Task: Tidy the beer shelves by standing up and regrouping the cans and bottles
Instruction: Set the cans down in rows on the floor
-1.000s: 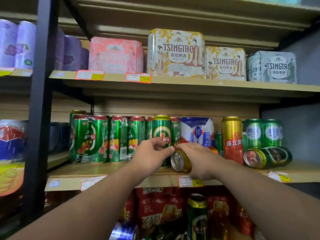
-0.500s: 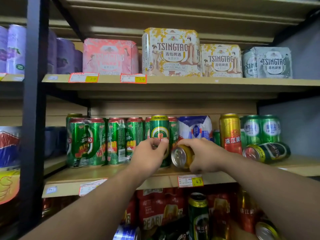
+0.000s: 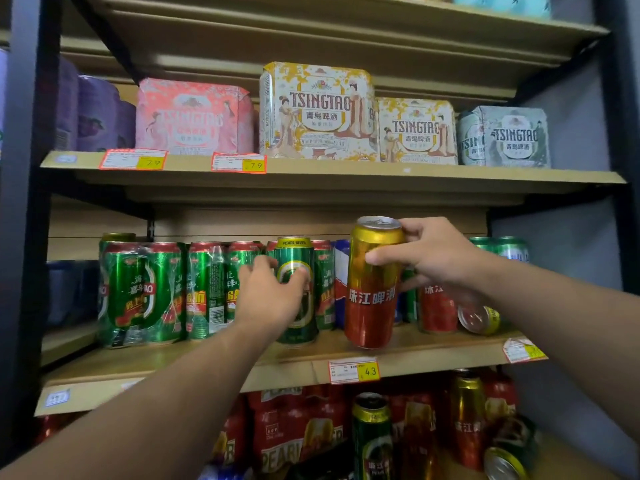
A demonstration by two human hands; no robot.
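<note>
- Right hand [image 3: 433, 258], centre-right of the frame: grips the gold-and-red can [image 3: 372, 292] near its top, with the thumb on the front and the fingers round the far side by the rim.
- Gold-and-red can: top end up, leaning slightly, its base low over the front of the middle shelf [image 3: 207, 368]. It cannot be told whether the base touches the board.
- Left hand [image 3: 270, 292], centre of the frame: fingers curled round the green can [image 3: 298, 306], covering much of its label.
- Green can: upright on the middle shelf, just left of the gold-and-red can, with a narrow gap between the two.
- Left of the green can: wrapped packs of green cans [image 3: 138, 292] stand in a row reaching the left post.
- Behind the gap between the two cans: a blue-and-white pack [image 3: 341, 271], mostly hidden.
- Under the right wrist: a red can [image 3: 438, 306] stands upright, and just right of it a fallen can [image 3: 479, 318] lies on its side with one end towards the camera.
- Shelf edge below the gold-and-red can: a price tag [image 3: 353, 370] reading 43.
- Upper shelf, left to right: pink pack [image 3: 194, 116], large yellow pack [image 3: 318, 112], smaller yellow pack [image 3: 415, 133], pale green pack [image 3: 505, 136], all marked Tsingtao.
- Bottom of the frame: red packs [image 3: 294, 434] and a tall dark-green can [image 3: 372, 434] standing upright.
- Lower right corner: another can on its side [image 3: 504, 462].
</note>
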